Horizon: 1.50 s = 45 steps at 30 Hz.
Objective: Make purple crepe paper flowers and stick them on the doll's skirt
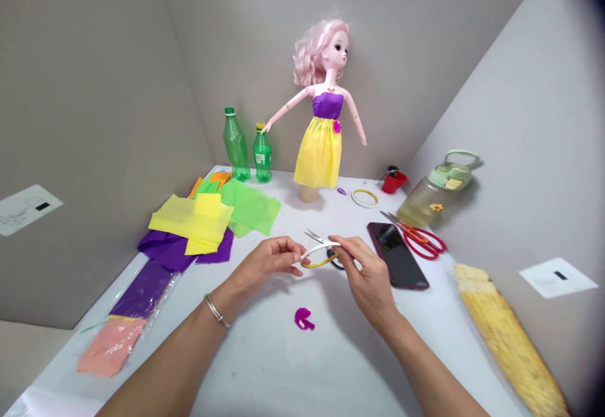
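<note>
Between my two hands is a white ring (321, 247) with a yellow inner face, held up over the table. My left hand (271, 259) pinches its left side with thumb and fingers. On the right side, my right hand (366, 269) grips the ring's upper edge. Small scissors (314, 235) with black handles lie behind the ring, partly hidden by it and my right hand. Below the hands, a magenta scrap (304, 319) rests on the table. Farther back stands a pink-haired doll (319, 146) in a purple and yellow dress with a magenta flower at the waist.
Coloured cloth pieces (193, 222) and a plastic-wrapped pack (127, 316) lie left. Two green bottles (236, 149) stand behind. To the right are a phone (397, 256), red-handled scissors (423, 242), another ring (364, 198), a red bucket (394, 182), a water bottle (432, 193) and a yellow roll (510, 341).
</note>
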Motion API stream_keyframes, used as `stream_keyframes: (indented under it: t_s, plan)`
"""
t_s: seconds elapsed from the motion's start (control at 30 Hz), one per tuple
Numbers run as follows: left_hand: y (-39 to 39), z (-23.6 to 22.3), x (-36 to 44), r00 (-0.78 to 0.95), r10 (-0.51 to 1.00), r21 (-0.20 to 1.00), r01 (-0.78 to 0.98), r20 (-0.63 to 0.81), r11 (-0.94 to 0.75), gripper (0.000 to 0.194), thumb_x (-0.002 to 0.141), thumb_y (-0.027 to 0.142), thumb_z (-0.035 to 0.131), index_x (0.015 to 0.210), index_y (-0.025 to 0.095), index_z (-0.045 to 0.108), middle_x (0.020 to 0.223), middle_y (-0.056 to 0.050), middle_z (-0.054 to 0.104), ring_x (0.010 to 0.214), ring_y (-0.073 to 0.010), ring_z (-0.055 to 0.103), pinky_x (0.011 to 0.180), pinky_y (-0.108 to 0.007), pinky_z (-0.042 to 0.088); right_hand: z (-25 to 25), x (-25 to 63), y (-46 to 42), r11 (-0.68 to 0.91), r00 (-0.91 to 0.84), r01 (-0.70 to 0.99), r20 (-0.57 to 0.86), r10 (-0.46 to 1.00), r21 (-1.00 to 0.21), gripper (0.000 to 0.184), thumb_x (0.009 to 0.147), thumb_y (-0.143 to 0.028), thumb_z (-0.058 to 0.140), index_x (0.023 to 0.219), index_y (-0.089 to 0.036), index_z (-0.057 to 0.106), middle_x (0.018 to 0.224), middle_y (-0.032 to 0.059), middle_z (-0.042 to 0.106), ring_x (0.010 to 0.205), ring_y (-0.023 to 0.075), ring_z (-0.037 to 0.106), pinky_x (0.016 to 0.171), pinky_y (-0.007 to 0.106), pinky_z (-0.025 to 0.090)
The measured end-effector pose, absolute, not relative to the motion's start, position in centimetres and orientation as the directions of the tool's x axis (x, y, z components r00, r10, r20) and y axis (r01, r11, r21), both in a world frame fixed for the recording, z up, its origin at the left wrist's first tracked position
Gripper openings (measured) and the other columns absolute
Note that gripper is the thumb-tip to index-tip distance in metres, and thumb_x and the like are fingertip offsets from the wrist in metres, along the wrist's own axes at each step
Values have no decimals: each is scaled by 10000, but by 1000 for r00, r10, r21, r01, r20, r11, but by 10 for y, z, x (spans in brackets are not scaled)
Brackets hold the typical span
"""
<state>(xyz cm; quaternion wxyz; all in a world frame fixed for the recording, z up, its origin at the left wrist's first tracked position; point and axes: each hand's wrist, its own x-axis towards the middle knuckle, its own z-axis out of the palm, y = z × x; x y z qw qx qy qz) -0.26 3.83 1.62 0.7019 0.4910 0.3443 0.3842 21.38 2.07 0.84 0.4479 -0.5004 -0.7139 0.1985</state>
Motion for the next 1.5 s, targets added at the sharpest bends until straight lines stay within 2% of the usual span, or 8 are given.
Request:
stream_keyframes:
  t_s: [0.2, 0.5, 0.73, 0.8, 0.9, 1.07, 1.23, 1.5]
  plan:
    - [37, 21, -3, 442, 890, 905, -326, -109, 273, 157, 760, 256, 755, 768, 146, 644, 945, -48, 673, 1056, -238, 652, 983, -367, 466, 1, 225, 29, 390, -160, 612, 375, 913, -689, 342, 945, -187, 437, 1267, -211, 551, 1059, 71, 614, 831, 180, 597, 786, 309, 481]
    - [49, 9, -10, 215, 972, 915, -366, -96, 171, 180, 731, 288, 789, 773, 145, 687, 998, -52, 710, 983, -200, 659, 1045, -381, 430, -33, 240, 46, 283, -259, 947, 159, 953, -150, 398, 827, -18, 449, 1175, -166, 571, 1096, 135, 612, 1027, 282, 536, 802, 350, 431]
    - [52, 9, -12, 161, 981, 855, -487, -113, 178, 168, 703, 236, 809, 754, 124, 694, 917, -55, 728, 1058, -222, 660, 1083, -378, 426, -23, 239, 53, 158, -115, 957, 181, 977, -242, 335, 831, -155, 531, 1162, -164, 583, 1027, 109, 623, 822, 235, 601, 667, 311, 401]
    - [52, 9, -13, 163, 981, 825, -536, -106, 179, 155, 705, 214, 808, 761, 120, 698, 878, -52, 731, 1082, -243, 661, 1089, -393, 428, -14, 241, 52, 87, -25, 889, 143, 989, -449, 367, 827, -196, 546, 1192, -168, 567, 1006, 88, 619, 750, 199, 594, 646, 298, 405]
    - [53, 7, -15, 153, 981, 790, -584, -118, 186, 143, 693, 186, 814, 742, 115, 701, 834, -43, 728, 1069, -267, 676, 1085, -414, 442, 4, 242, 44, -31, -72, 354, -60, 996, -935, 440, 842, -331, 608, 1251, -185, 538, 946, 54, 594, 733, 170, 570, 644, 280, 418]
    - [54, 3, -13, 109, 986, 788, -592, -130, 169, 144, 693, 185, 815, 758, 114, 707, 851, -49, 733, 1067, -260, 679, 1083, -400, 448, 22, 231, 24, -158, -361, -316, -36, 932, -935, 537, 856, -539, 634, 1287, -231, 545, 982, 49, 570, 787, 143, 526, 715, 274, 413]
    - [51, 4, -8, 91, 990, 793, -593, -107, 140, 120, 721, 191, 793, 764, 117, 709, 888, -57, 737, 1064, -244, 678, 1081, -386, 447, 16, 215, 17, -216, -600, -185, -63, 797, -959, 615, 876, -636, 540, 1221, -127, 573, 646, -12, 496, 535, 94, 386, 506, 235, 268]
    - [45, 11, -3, 144, 987, 776, -614, -71, 145, 102, 753, 206, 769, 768, 117, 721, 886, -52, 730, 1090, -249, 665, 1056, -352, 466, 8, 210, 18, -193, -637, -64, -109, 764, -979, 600, 892, -606, 542, 1215, -103, 583, 664, -12, 494, 522, 83, 373, 473, 226, 230]
